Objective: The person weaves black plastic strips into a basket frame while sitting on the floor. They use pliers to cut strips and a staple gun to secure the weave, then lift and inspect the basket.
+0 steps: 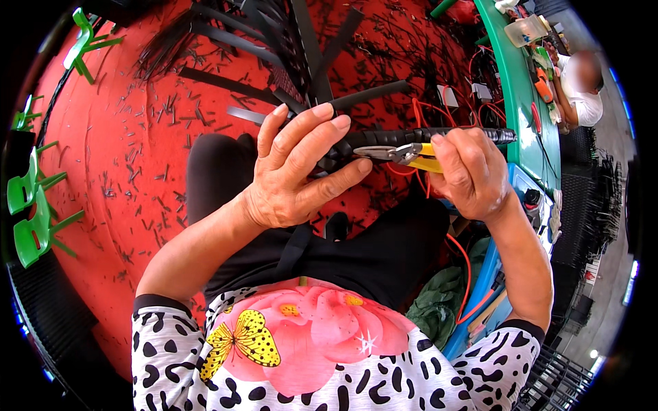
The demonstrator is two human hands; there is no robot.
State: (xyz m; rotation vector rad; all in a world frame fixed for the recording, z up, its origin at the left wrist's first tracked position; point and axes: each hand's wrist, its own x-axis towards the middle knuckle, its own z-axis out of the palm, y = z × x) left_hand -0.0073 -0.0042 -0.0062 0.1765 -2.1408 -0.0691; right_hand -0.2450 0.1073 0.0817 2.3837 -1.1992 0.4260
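Note:
My right hand (473,172) is closed around the yellow handles of a pair of metal snips (406,153). Their grey blades point left, towards my left thumb, just below a bar wrapped in black strip (497,135). My left hand (295,168) has its fingers stretched out and spread, the tips over the near end of a dark woven piece (310,75). What lies under that palm is hidden. Flat black strips (370,94) stick out from the woven piece to both sides.
Black offcuts (164,137) litter the red floor covering (116,205). Green chairs (33,229) stand at the left. On the right are a green table (504,61), a blue tray (480,274) of tools and red hoses (467,274). Another person (581,89) sits beyond the table.

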